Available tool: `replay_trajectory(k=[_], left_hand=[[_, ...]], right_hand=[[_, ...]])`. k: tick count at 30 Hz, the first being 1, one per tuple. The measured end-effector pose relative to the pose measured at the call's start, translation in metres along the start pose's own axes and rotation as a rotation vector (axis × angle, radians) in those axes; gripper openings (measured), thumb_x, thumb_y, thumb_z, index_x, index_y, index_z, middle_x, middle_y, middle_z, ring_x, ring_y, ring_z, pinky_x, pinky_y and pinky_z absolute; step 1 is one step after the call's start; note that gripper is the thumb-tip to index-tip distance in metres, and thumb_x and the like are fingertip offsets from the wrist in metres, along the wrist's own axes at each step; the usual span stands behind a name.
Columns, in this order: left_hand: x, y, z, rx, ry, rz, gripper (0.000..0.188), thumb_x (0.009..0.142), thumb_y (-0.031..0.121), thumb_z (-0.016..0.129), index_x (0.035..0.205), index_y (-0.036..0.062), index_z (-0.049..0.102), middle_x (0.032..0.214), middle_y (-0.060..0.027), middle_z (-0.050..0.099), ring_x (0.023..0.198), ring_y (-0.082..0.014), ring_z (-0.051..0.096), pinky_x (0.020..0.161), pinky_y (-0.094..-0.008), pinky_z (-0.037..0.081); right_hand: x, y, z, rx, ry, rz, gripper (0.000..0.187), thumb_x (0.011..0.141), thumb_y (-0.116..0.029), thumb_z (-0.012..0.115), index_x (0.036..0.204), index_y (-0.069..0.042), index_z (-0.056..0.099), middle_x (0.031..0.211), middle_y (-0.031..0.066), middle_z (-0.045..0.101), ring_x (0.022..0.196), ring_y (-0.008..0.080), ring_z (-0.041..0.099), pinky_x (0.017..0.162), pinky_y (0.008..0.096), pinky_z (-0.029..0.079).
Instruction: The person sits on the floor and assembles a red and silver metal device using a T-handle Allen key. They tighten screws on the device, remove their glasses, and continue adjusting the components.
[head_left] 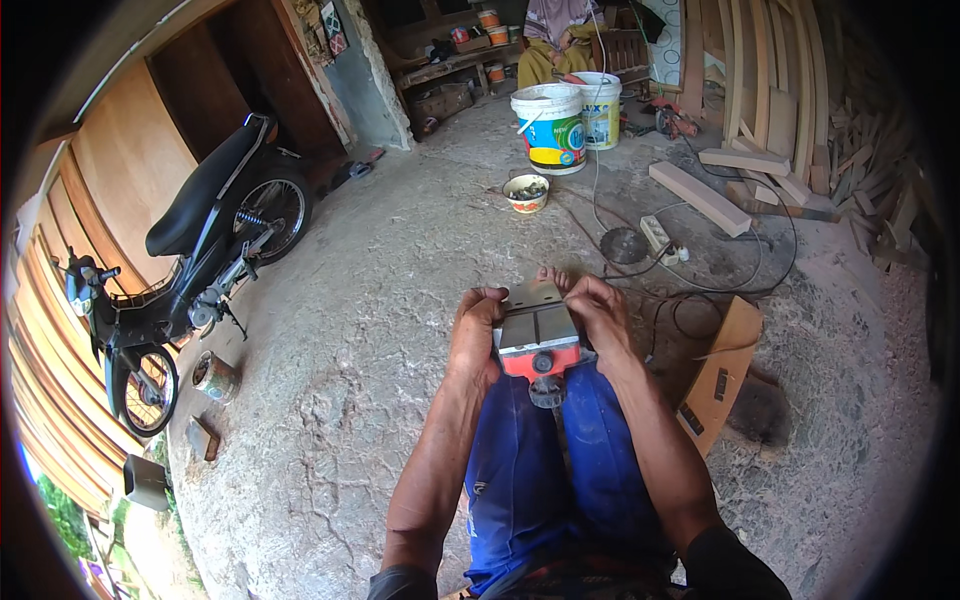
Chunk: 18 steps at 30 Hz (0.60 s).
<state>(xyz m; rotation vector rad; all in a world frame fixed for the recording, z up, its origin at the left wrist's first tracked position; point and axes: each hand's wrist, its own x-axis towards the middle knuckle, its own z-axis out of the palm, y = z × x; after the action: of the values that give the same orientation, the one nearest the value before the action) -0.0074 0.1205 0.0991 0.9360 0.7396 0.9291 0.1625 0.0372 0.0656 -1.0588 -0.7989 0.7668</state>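
An electric hand planer [538,331] lies upside down over my knees, its flat metal sole facing up. Its red body and round black front knob point toward me. My left hand [474,335] is closed along its left side, fingers curled at the far part of the sole. On the opposite side my right hand [602,318] grips near the blade area, with the fingertips bent inward. The blade itself is too small to make out. To the right, a wooden board [735,350] carries two small dark pieces, one of them a dark block [720,384].
Ahead stand paint buckets [550,128] and a small tub [526,193] of dark bits. Cables, a power strip [656,235] and a timber beam [700,198] lie at right. A motorbike [205,230] is parked left. Another person [558,40] sits at the back.
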Motion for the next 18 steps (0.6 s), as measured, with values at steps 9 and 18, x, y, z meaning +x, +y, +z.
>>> replay_trajectory(k=[9,18], left_hand=[[0.009,-0.006,-0.005,-0.032,-0.03,0.005,0.027,0.083,0.001,0.053,0.109,0.0009,0.061,0.091,-0.0055,0.054,0.083,-0.0146,0.05,0.074,-0.0302,0.048],[0.01,-0.009,-0.003,-0.054,-0.021,-0.02,0.024,0.08,-0.003,0.051,0.103,0.001,0.059,0.119,-0.0152,0.06,0.103,-0.0239,0.056,0.094,-0.0374,0.051]], right_hand=[[-0.006,-0.011,0.007,-0.055,0.036,-0.026,0.011,0.088,0.004,0.062,0.077,-0.001,0.061,0.092,0.0013,0.067,0.105,0.009,0.062,0.097,0.0265,0.045],[-0.002,-0.008,0.002,-0.043,0.025,0.017,0.012,0.086,-0.001,0.063,0.075,-0.004,0.059,0.087,0.0001,0.063,0.095,0.0086,0.057,0.085,0.0266,0.042]])
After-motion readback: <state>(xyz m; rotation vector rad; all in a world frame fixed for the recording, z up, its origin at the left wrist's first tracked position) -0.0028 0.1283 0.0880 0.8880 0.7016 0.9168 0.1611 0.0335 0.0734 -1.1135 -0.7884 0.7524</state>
